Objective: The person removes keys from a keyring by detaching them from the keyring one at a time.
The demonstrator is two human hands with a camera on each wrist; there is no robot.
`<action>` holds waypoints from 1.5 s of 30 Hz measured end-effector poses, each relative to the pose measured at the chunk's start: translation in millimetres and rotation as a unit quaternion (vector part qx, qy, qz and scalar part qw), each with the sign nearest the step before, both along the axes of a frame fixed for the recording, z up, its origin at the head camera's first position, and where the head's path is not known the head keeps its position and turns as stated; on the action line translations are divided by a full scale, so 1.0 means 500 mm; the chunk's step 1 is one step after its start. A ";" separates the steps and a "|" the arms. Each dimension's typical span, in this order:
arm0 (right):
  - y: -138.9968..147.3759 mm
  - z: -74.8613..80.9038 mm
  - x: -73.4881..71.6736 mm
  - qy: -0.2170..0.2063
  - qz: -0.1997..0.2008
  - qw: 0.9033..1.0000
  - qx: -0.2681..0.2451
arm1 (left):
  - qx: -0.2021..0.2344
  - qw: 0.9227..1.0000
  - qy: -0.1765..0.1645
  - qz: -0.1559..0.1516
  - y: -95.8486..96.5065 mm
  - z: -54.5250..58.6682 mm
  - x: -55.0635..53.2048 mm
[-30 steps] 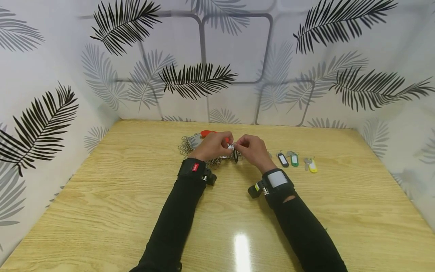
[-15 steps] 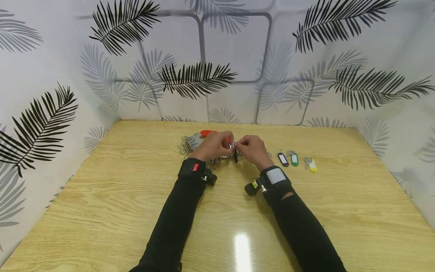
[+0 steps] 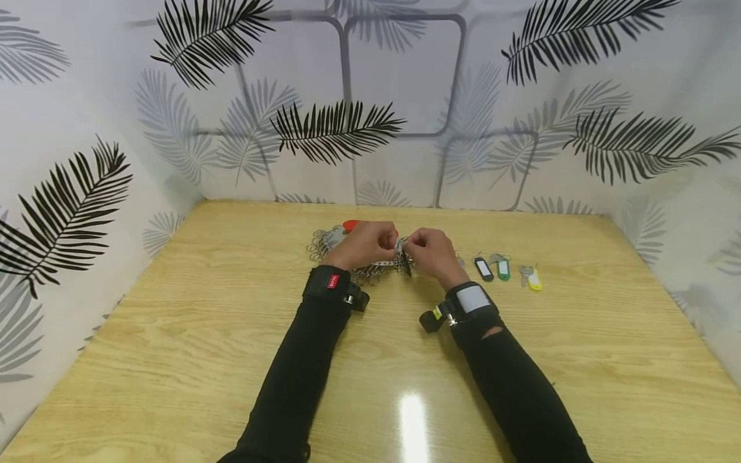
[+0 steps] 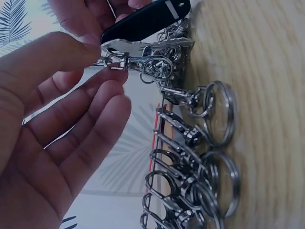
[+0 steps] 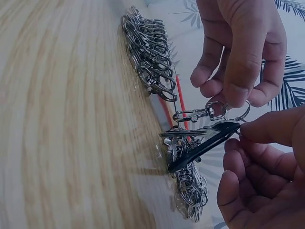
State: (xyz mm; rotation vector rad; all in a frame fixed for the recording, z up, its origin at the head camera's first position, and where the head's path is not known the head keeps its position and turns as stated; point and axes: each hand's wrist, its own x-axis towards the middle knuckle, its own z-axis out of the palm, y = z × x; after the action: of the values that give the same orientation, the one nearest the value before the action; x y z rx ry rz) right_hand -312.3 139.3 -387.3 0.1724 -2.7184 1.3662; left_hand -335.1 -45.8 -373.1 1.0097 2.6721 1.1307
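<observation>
Both hands meet at the back middle of the table, fingertips close together. My left hand (image 3: 365,244) pinches the split ring (image 5: 244,114) of a metal swivel clasp (image 5: 193,115) between thumb and finger. My right hand (image 3: 433,254) pinches the upper end of a black key tag (image 5: 205,150), beside that ring. A silver key (image 5: 183,134) hangs alongside the tag. Whether the tag's own loop passes through the split ring cannot be told, as fingertips cover it. Several more clasps with rings (image 4: 190,176) lie in a row below the hands.
Right of my right hand lie a black key tag (image 3: 483,269), a green one (image 3: 503,269) and a yellow one (image 3: 534,279), with keys. Behind my left hand a red flat piece (image 3: 350,225) shows. A patterned wall (image 3: 312,173) stands behind the wooden table (image 3: 231,334).
The black tag between the hands now leans to the right instead of hanging nearly straight down. Both hands stay in almost the same place, with only slight finger movement.
</observation>
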 end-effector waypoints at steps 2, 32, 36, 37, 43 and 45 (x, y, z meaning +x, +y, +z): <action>0.000 0.003 0.001 0.009 0.007 1.000 0.002 | -0.007 1.000 -0.004 0.003 0.001 0.002 0.000; -0.007 0.007 0.013 0.054 0.072 0.996 -0.014 | -0.020 0.999 -0.016 0.020 -0.003 -0.006 -0.007; -0.006 0.008 0.014 0.050 0.073 0.996 -0.010 | -0.015 0.999 -0.041 0.005 -0.006 -0.005 -0.006; -0.006 0.008 0.013 0.052 0.074 0.996 -0.008 | -0.013 0.999 -0.044 0.002 -0.006 -0.004 -0.006; -0.005 0.009 0.012 0.058 0.085 0.995 -0.007 | -0.008 0.999 -0.048 0.006 -0.006 0.000 -0.006; -0.005 0.010 0.012 0.056 0.089 0.994 -0.010 | -0.004 0.999 -0.049 0.010 -0.006 0.000 -0.005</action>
State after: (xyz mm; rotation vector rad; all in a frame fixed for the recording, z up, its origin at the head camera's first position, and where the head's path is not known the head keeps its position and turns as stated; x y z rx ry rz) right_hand -306.1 136.9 -382.4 0.4855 -2.6491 1.3793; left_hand -337.7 -48.9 -373.0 0.9042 2.6141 1.1395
